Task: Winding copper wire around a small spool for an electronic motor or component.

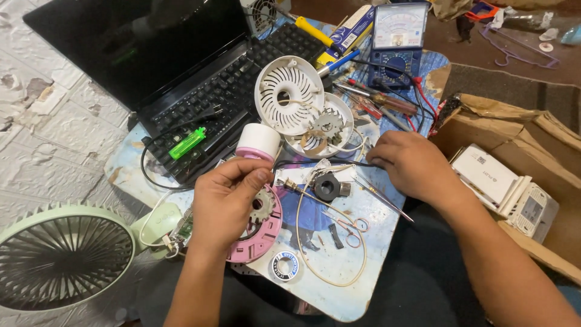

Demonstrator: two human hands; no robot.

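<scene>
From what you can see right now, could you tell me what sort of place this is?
Probably a home electronics repair spot: a small cluttered table holds an analog multimeter, screwdrivers and opened fan parts, beside an open laptop.

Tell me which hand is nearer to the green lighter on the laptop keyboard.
Left. The left hand, holding a pink fan part, sits just below and right of the green lighter. The right hand rests much farther right, across the white fan grille.
</scene>
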